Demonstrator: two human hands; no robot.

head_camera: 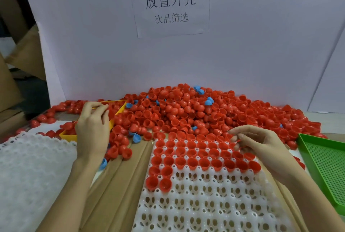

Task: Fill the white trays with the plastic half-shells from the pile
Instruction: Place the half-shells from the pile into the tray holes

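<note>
A big pile of red half-shells [186,112], with a few blue half-shells [208,102] mixed in, lies against the white back wall. In front of it a white tray [205,203] holds several rows of red shells, open side up, in its far cups; the near cups are bare. My right hand [261,144] hovers over the tray's far right corner, thumb and fingers pinching a small red half-shell [238,140]. My left hand [93,129] hangs over the yellow tray [120,110] at the pile's left edge, fingers loosely curled, nothing visible in them.
A stack of white trays [28,166] lies at the near left. A green perforated tray [326,166] sits at the right edge. Brown cardboard [121,185] covers the table between the trays. A paper sign [169,6] hangs on the wall.
</note>
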